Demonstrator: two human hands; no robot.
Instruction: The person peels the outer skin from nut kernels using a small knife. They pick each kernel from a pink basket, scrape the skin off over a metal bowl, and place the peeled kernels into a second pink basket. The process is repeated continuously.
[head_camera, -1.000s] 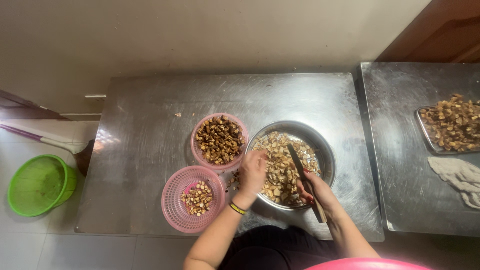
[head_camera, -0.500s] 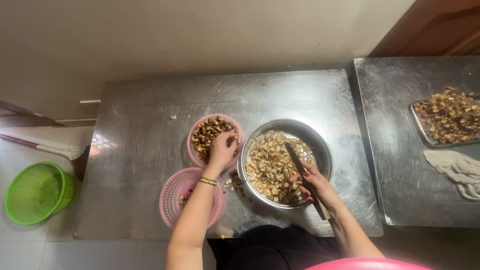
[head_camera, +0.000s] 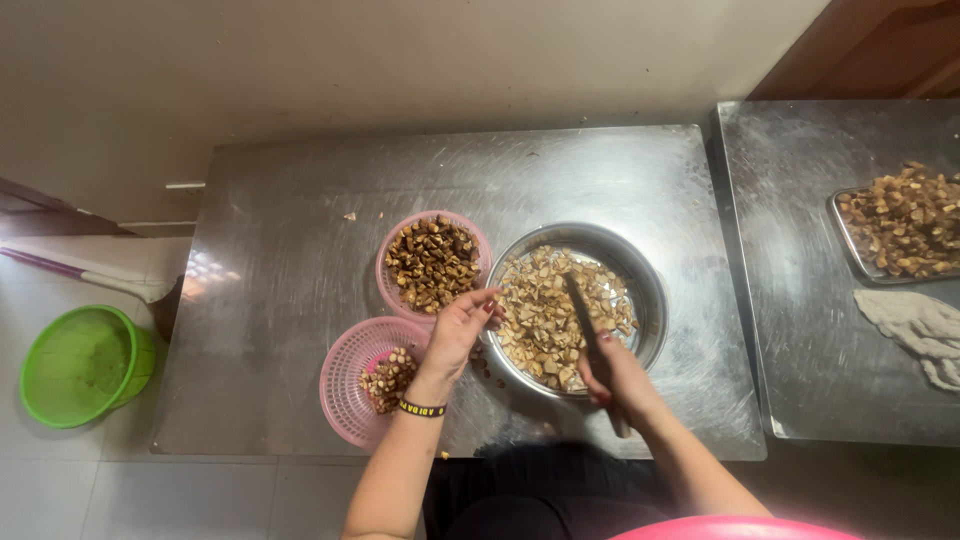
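Steel worktable (head_camera: 280, 300) fills the centre, w/ a round steel bowl (head_camera: 645, 285) of pale chopped pieces (head_camera: 535, 315) sitting just right of middle. Left hand (head_camera: 458, 332) hovers at the bowl's 9 o'clock rim, fingers loosely curled w/ tips drawn together over the edge; can't tell whether a piece is pinched betw. them. Dark wristband (head_camera: 421, 408) on that wrist. Right hand (head_camera: 618, 375) is at the bowl's 6 o'clock, fist wrapped round a dark knife (head_camera: 580, 310) whose blade lies over the pieces, pointing toward 11 o'clock. Two pink mesh baskets sit just beside the bowl: upper pink basket (head_camera: 385, 265) at the bowl's 9–10 o'clock, heaped w/ dark brown nut-like pieces (head_camera: 432, 262); lower pink basket (head_camera: 345, 375) at 8 o'clock, holding a small lot of lighter pieces (head_camera: 385, 378), partly under the left forearm. Few crumbs on the table betw. bowl and lower basket. Second steel table (head_camera: 800, 330) at 3 o'clock carries a metal tray (head_camera: 838, 232) of brown pieces, cut by the frame edge, and a crumpled pale cloth (head_camera: 915, 325) below it. On the tiled floor at 9 o'clock, well apart: green plastic basket (head_camera: 75, 365) and a broom (head_camera: 90, 278) w/ purple handle.
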